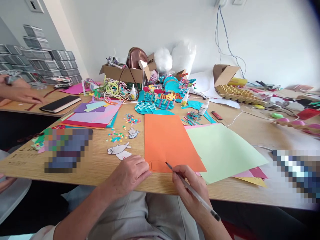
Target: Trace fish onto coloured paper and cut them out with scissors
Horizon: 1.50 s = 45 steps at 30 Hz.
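Orange paper lies flat at table edge, centre. My right hand pinches pencil, tip on a drawn outline at 6 o'clock of the sheet; left hand, fingers curled, presses beside it, probably steadying. Green sheet at 3 o'clock.
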Each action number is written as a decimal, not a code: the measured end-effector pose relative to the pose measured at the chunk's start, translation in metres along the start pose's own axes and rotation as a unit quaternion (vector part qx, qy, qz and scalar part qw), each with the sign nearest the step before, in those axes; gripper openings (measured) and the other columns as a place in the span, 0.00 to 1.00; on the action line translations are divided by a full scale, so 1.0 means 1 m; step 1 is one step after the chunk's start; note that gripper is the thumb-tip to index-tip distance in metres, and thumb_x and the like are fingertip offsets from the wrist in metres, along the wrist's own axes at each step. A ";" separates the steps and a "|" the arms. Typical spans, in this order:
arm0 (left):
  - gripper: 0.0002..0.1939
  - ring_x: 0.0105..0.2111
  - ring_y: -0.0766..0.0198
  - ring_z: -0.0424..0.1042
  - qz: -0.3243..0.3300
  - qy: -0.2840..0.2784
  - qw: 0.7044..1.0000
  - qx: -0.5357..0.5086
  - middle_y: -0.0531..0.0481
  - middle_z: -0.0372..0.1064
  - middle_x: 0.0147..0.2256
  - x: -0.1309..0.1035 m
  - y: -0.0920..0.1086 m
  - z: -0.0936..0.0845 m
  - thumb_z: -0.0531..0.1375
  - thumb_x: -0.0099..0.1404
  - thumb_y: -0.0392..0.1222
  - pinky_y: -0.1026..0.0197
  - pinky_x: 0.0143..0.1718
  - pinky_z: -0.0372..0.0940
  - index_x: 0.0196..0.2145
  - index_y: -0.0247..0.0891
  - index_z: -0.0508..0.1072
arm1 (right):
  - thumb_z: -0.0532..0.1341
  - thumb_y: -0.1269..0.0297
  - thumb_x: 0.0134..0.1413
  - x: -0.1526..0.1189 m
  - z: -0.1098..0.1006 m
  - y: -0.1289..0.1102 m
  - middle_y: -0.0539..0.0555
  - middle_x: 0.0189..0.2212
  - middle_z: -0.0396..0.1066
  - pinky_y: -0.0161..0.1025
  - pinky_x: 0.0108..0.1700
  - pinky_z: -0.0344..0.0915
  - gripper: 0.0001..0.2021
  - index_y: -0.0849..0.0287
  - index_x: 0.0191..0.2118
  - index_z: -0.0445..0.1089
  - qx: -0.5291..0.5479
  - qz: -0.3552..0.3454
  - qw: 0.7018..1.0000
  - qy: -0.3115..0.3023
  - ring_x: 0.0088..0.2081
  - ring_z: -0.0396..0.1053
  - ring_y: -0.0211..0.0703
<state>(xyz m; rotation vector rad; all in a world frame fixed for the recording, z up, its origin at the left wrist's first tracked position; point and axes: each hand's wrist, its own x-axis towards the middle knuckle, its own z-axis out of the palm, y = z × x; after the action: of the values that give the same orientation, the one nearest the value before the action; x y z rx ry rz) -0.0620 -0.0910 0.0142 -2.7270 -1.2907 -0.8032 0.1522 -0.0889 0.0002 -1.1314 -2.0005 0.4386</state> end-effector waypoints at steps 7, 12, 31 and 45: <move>0.14 0.33 0.64 0.66 -0.038 -0.017 0.997 -0.062 0.48 0.67 0.32 0.006 0.000 -0.004 0.46 0.63 0.25 0.64 0.34 0.62 0.40 0.35 0.66 | 0.52 0.68 0.57 0.003 -0.001 0.001 0.45 0.21 0.65 0.30 0.24 0.56 0.03 0.56 0.33 0.62 0.014 -0.009 1.000 -0.006 0.21 0.63 0.33; 0.16 0.35 0.64 0.66 -0.023 -0.019 0.997 -0.068 0.47 0.66 0.36 0.016 0.001 -0.007 0.46 0.61 0.23 0.65 0.35 0.62 0.39 0.35 0.67 | 0.52 0.68 0.57 0.009 -0.004 0.000 0.45 0.20 0.65 0.30 0.23 0.57 0.04 0.56 0.32 0.62 0.017 -0.015 1.000 0.003 0.20 0.63 0.34; 0.14 0.33 0.65 0.65 0.025 0.008 0.998 -0.050 0.49 0.66 0.34 0.035 0.002 -0.013 0.46 0.63 0.26 0.65 0.34 0.61 0.38 0.37 0.67 | 0.53 0.67 0.58 0.017 -0.008 -0.002 0.54 0.32 0.70 0.30 0.31 0.65 0.09 0.57 0.43 0.66 0.082 -0.027 0.996 0.033 0.30 0.69 0.37; 0.15 0.38 0.64 0.70 -0.027 0.104 0.994 -0.009 0.48 0.71 0.35 0.031 -0.018 -0.042 0.46 0.62 0.25 0.64 0.40 0.64 0.38 0.36 0.69 | 0.50 0.67 0.60 0.009 -0.013 0.004 0.52 0.29 0.69 0.33 0.30 0.64 0.08 0.57 0.42 0.64 0.043 0.008 0.998 0.055 0.29 0.68 0.38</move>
<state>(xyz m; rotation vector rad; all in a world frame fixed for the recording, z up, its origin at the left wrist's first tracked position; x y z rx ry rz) -0.0774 -0.0670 0.0615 -2.5478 -1.3219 -1.0753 0.1616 -0.0802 0.0099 -1.0949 -1.8620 0.4556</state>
